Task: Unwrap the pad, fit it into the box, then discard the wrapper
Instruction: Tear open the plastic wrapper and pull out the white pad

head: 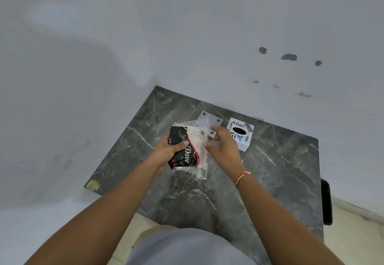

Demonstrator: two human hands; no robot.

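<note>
left hand (169, 150) gripping, right hand (223, 147) fingers spread

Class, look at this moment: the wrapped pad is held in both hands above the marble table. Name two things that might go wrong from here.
1. The left hand grips only one side of the wrapper; the pad could slip out onto the table.
2. The right hand works close to the white box and could knock it.

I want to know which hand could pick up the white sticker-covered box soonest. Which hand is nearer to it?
The right hand. It hovers just left of the box, fingers spread by the clear wrapper. The left hand holds the wrapper's dark printed side, farther left of the box.
</note>
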